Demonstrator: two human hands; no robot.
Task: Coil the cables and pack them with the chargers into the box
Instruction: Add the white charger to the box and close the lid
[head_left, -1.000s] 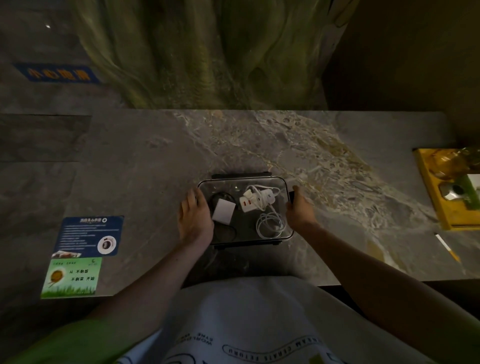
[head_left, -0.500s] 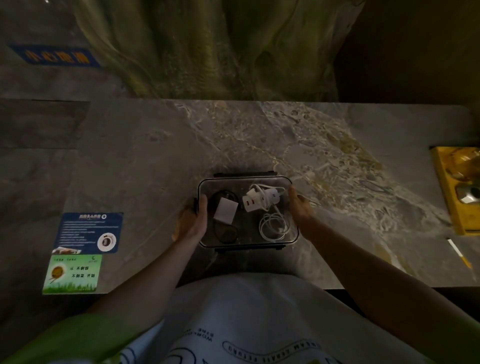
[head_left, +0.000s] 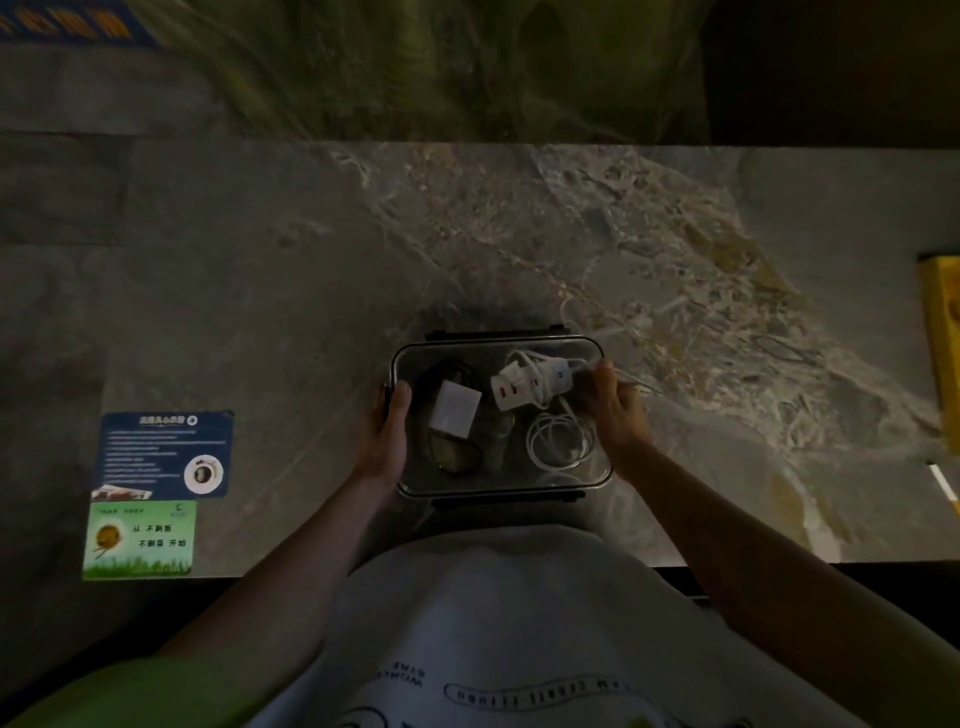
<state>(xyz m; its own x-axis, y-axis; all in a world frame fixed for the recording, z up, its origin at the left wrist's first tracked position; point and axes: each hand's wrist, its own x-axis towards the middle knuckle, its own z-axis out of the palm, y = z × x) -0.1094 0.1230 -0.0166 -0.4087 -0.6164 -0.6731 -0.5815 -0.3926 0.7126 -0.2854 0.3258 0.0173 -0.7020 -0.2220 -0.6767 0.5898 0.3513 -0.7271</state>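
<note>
Both hands, left (head_left: 383, 435) and right (head_left: 617, 415), now clasp the box (head_left: 501, 486) sides.

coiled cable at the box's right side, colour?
White coiled cable; head view.

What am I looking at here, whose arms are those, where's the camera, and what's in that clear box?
There is no machine: a person wears a camera on the head, looking down at their own two bare arms. The single view shows a grey marbled table. On it, near the person, sits a clear plastic box with dark clips. The left hand grips its left side, the right hand its right side. Inside lie a flat white charger, a dark cable coiled under it, a white multi-port charger and a coiled white cable. Whether a clear lid is on is hard to tell. At the table's left are a blue card and a green card; a yellow object shows at the right edge.
</note>
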